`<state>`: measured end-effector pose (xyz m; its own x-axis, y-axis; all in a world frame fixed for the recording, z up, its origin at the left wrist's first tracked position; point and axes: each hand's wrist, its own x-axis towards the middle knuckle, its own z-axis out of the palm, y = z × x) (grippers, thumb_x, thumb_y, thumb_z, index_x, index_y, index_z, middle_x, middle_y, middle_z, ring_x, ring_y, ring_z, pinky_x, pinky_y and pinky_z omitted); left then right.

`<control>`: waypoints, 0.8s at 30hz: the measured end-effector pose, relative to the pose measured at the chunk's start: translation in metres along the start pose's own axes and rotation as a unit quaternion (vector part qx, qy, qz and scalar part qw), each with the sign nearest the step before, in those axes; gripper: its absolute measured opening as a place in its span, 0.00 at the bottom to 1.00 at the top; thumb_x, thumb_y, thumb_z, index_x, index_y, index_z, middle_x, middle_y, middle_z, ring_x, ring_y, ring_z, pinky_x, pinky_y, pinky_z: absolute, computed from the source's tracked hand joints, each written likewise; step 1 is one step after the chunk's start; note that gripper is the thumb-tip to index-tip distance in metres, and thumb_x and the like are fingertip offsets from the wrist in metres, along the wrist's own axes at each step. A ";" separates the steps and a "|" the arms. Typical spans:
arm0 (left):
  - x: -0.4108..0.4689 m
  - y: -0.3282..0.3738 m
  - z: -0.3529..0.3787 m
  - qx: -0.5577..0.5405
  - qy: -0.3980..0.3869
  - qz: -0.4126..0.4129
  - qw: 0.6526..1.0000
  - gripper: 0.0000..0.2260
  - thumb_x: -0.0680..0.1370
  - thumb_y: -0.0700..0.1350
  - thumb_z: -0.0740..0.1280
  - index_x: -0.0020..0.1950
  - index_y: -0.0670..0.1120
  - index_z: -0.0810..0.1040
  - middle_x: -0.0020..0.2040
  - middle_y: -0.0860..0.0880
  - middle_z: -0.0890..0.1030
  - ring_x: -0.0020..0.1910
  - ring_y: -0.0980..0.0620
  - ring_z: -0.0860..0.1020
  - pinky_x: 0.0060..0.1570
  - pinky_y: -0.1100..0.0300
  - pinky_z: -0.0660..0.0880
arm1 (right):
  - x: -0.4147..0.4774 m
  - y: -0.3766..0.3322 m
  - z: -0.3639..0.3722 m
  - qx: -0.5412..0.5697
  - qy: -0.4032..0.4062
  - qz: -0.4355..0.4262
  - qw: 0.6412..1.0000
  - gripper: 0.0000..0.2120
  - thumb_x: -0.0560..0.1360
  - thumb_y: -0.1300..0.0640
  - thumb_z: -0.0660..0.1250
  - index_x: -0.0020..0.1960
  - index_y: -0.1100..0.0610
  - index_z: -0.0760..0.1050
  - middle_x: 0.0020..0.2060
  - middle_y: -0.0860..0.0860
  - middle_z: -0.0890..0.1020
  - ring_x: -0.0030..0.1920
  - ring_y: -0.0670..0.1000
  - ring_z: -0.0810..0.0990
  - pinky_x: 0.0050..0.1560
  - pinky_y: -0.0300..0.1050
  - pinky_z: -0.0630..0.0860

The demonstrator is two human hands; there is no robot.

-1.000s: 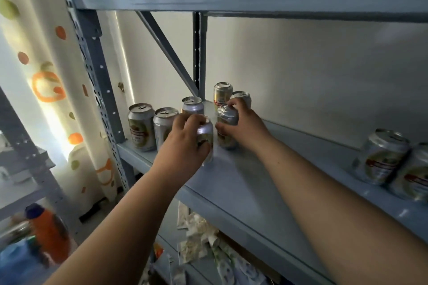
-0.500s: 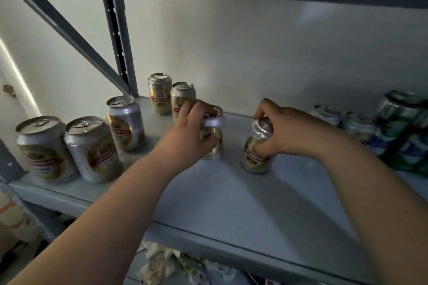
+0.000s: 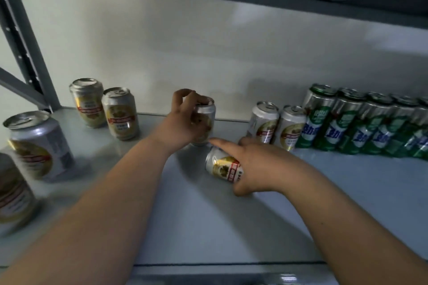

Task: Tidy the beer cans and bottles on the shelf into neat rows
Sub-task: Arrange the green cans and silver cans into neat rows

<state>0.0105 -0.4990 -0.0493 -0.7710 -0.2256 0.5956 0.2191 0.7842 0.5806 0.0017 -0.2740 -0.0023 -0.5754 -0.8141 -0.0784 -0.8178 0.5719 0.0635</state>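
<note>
On the shelf (image 3: 231, 227), the left hand (image 3: 183, 122) grasps an upright gold can (image 3: 205, 122) by its rim. The right hand (image 3: 257, 164) clasps a tilted can (image 3: 223, 165), its long axis slanting up-left. 2 matching cans (image 3: 278, 125) stand just right, the likely row end.

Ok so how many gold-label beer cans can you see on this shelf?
8: two at the left edge, two at back left, one in each hand, two beside the green cans. More may be out of view.
</note>
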 end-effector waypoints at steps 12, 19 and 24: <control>-0.005 -0.007 0.001 -0.072 0.035 -0.011 0.997 0.23 0.69 0.40 0.68 0.61 0.59 0.74 0.62 0.54 0.71 0.56 0.68 0.74 0.53 0.70 0.72 | 0.037 0.020 0.000 0.202 0.238 0.025 0.950 0.30 0.64 0.49 0.77 0.54 0.45 0.59 0.39 0.42 0.72 0.37 0.45 0.72 0.33 0.34 0.67; -0.007 -0.006 0.007 -0.089 0.025 0.002 0.996 0.25 0.69 0.41 0.67 0.66 0.54 0.75 0.63 0.60 0.71 0.62 0.62 0.73 0.61 0.50 0.77 | 0.053 0.035 0.020 0.078 0.374 0.036 0.923 0.29 0.62 0.44 0.78 0.56 0.54 0.72 0.53 0.49 0.76 0.60 0.53 0.69 0.55 0.48 0.72; -0.009 0.001 0.015 -0.053 0.007 0.008 0.999 0.28 0.71 0.37 0.70 0.69 0.56 0.73 0.67 0.56 0.70 0.63 0.61 0.72 0.57 0.75 0.68 | 0.053 0.045 0.026 0.043 0.402 0.079 0.911 0.30 0.60 0.41 0.79 0.54 0.54 0.73 0.51 0.49 0.79 0.64 0.56 0.68 0.66 0.65 0.66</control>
<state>0.0087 -0.4875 -0.0624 -0.7583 -0.2234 0.6125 0.2936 0.7219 0.6267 -0.0657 -0.2893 -0.0298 -0.5230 -0.5112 0.6820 -0.7423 0.6665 -0.0696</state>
